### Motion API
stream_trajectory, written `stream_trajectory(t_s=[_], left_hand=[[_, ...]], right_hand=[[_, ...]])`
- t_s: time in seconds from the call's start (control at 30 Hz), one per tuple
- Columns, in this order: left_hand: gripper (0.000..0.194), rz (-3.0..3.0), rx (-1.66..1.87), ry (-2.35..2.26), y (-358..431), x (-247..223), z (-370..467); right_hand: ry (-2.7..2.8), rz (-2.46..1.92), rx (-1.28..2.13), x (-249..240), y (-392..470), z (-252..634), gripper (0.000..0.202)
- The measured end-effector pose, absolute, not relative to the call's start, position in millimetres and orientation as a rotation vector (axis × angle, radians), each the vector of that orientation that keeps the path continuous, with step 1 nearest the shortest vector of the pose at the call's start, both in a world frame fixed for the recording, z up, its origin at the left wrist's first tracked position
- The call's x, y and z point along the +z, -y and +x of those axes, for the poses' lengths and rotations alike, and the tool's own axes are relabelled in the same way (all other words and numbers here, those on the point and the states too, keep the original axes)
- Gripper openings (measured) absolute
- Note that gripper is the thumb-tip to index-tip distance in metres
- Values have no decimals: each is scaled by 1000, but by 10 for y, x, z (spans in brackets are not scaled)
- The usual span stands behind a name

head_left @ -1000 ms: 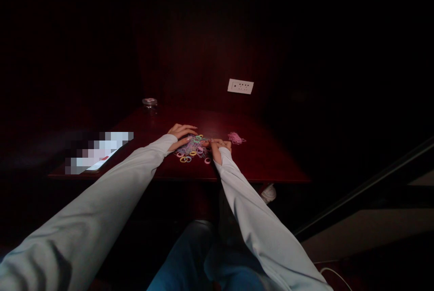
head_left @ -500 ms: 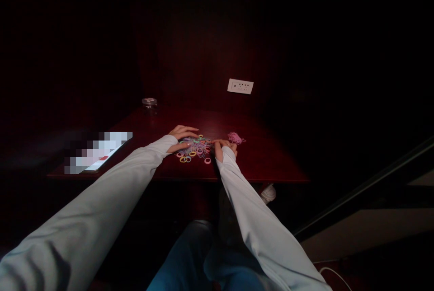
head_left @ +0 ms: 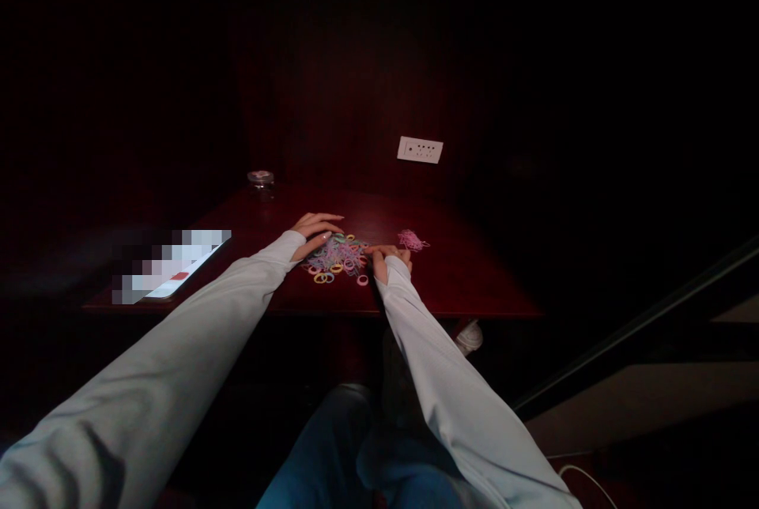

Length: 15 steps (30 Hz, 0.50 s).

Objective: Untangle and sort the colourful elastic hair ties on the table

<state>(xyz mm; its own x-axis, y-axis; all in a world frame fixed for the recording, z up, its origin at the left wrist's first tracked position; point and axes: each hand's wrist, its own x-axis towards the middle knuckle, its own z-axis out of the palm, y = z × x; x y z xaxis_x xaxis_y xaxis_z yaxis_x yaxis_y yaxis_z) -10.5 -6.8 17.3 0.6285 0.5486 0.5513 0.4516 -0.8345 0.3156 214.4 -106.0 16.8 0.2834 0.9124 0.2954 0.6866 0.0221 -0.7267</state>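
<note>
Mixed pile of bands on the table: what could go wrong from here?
The right hand sits close to the pink pile, so it might brush strands back toward the mixed pile. A loose pink ring lies on the near side and could be nudged toward the edge of the table. The dim light may make similar colours easy to confuse.

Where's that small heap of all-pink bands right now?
In the head view, the pink heap lies on the dark red table, to the right of the mixed-colour pile and just beyond the person's right hand.
</note>
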Motion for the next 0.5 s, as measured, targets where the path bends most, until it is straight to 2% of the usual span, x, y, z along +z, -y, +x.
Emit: stream_trajectory(t_s=[0.17,0.5], left_hand=[[59,2664,1050,-877,55,199,-132],[42,2587,1026,-837,39,61,-72]], right_hand=[[1477,-1744,363,171,1058,2148,35],[1522,-1746,364,185,1071,2128,34]])
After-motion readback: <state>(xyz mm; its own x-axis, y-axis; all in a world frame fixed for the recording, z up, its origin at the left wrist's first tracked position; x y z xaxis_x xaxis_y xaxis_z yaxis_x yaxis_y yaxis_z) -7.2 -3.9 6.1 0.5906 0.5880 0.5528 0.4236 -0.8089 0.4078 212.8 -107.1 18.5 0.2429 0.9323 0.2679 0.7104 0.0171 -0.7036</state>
